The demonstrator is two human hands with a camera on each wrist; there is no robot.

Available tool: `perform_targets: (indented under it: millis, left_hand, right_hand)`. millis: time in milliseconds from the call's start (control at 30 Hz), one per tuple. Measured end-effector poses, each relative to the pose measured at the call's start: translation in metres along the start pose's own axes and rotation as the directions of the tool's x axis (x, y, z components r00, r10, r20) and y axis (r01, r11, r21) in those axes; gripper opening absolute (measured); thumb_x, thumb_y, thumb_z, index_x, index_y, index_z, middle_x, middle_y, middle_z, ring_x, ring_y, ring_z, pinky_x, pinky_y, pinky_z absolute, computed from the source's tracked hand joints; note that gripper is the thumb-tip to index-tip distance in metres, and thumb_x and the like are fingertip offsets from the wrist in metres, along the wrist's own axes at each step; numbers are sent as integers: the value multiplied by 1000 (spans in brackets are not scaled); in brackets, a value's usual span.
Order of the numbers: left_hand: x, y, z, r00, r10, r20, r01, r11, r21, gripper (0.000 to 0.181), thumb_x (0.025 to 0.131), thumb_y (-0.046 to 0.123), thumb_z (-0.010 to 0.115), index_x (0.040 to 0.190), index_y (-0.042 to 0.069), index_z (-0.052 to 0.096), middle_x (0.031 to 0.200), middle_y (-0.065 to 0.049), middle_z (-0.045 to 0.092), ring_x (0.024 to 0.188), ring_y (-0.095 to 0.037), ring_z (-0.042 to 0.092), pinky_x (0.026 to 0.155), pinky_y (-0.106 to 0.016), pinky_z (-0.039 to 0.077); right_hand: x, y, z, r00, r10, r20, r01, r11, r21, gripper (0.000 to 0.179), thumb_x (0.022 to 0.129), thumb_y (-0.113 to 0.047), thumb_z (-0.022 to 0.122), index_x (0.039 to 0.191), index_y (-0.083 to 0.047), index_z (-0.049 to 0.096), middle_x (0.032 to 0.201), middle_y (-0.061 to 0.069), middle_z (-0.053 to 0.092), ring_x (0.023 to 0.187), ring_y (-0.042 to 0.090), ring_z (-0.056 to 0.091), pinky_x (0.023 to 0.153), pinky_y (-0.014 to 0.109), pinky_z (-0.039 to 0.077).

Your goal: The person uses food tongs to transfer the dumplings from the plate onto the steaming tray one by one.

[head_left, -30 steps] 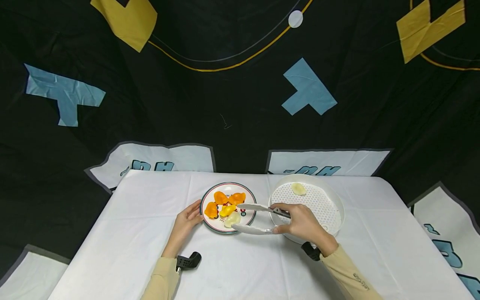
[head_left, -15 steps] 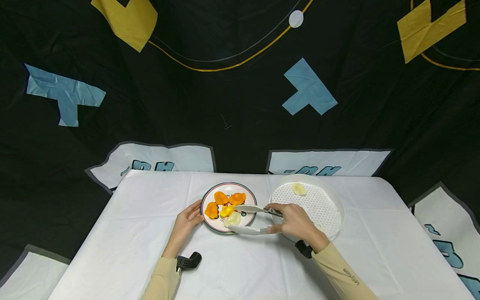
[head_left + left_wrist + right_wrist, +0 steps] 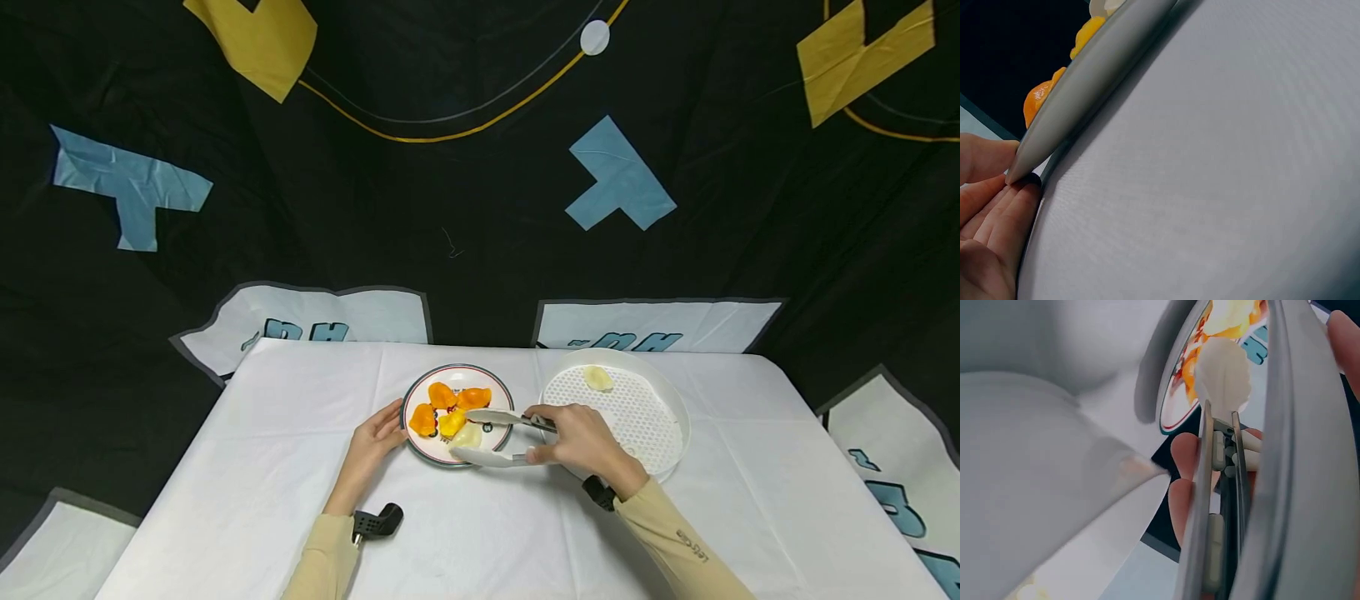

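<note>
In the head view my left hand point(image 3: 372, 443) holds the left edge of a white plate point(image 3: 418, 393) with a dark green rim. The left wrist view shows its thumb on top of the rim and fingers below. On the plate lie several glossy orange pieces point(image 3: 422, 421), a yellow piece point(image 3: 451, 423) and a pale cream piece point(image 3: 468, 435). My right hand point(image 3: 581, 442) grips a pair of metal tongs point(image 3: 491, 457) from the right. Their arms stand spread, one tip over the yellow piece, the other by the near rim, with the cream piece between them.
A round white tray point(image 3: 678, 408) with a perforated base stands right of the plate, partly behind the right hand. Another pale piece point(image 3: 597, 377) lies near its far side. A white cloth point(image 3: 480, 533) covers the table, and a black curtain point(image 3: 375, 225) hangs behind.
My right hand has moved left with the tongs, bringing their tips farther over the plate. The gap between the tongs' tips has narrowed slightly. My left hand and the plate have stayed put.
</note>
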State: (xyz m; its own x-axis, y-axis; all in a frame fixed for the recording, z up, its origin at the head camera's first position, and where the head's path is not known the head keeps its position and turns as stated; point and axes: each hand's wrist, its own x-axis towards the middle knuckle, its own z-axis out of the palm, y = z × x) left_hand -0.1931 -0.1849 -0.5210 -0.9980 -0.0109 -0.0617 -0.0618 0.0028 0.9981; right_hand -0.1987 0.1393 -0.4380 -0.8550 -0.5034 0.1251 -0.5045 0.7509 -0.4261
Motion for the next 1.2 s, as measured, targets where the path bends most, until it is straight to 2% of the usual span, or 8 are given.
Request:
perform_targets:
  millis: [267, 500, 567, 700, 800, 1000, 1200]
  left_hand:
    - [0, 0, -1, 1000, 14, -2, -13, 1000, 21, 59, 90, -1, 59, 143, -6, 36, 145, -27, 37, 131, -34, 41, 93, -15, 44]
    - [-1, -4, -3, 994, 107, -14, -107, 994, 17, 59, 87, 1, 61, 140, -12, 38, 139, -32, 41, 126, -35, 47, 89, -16, 47]
    - [-2, -4, -3, 996, 88, -11, -87, 996, 14, 59, 87, 0, 60, 140, -11, 37, 140, -31, 40, 127, -34, 46, 90, -16, 47]
    - [-2, -2, -3, 1000, 19, -2, -19, 1000, 8, 59, 89, -3, 58, 143, -8, 35, 144, -27, 38, 130, -33, 42, 93, -16, 45]
    - [0, -1, -3, 1000, -8, 4, 8, 1000, 1, 59, 91, -3, 58, 144, -7, 34, 146, -26, 36, 132, -32, 40, 93, -15, 44]
    - [0, 0, -2, 1000, -17, 3, 17, 1000, 2, 59, 91, -2, 58, 145, -6, 34, 146, -26, 35, 132, -32, 39, 91, -11, 43]
    - [-2, 3, 1, 1000, 0, -6, 0, 1000, 20, 57, 90, -3, 58, 143, -6, 37, 145, -25, 38, 131, -32, 41, 93, -13, 43]
  right_hand:
    - [0, -3, 1, 1000, -9, 7, 9, 1000, 10, 52, 68, -38, 77, 111, -10, 71, 67, -4, 58, 58, 8, 42, 48, 24, 35]
    - [4, -6, 1, 1000, 14, 25, -14, 1000, 1, 54, 68, -36, 77, 114, -10, 69, 59, -8, 45, 55, 8, 39, 46, 23, 29]
    - [5, -6, 2, 999, 15, 32, -15, 1000, 6, 54, 67, -36, 77, 114, -9, 69, 61, -7, 49, 55, 8, 40, 46, 23, 30]
    - [4, -6, 3, 999, 6, 52, -8, 999, 38, 50, 69, -35, 75, 110, -8, 70, 76, -1, 65, 60, 9, 46, 52, 26, 38]
    - [1, -7, 5, 999, -10, 36, 8, 999, 53, 44, 70, -32, 74, 106, -8, 71, 81, 1, 68, 62, 9, 48, 54, 27, 40]
    - [-5, -7, 8, 999, -25, -32, 27, 997, 66, 38, 71, -29, 76, 104, -9, 72, 77, -1, 67, 59, 7, 44, 53, 24, 37]
    - [-7, -1, 7, 997, -16, -73, 21, 997, 69, 37, 71, -28, 79, 103, -9, 73, 81, 0, 69, 58, 6, 45, 52, 24, 39]
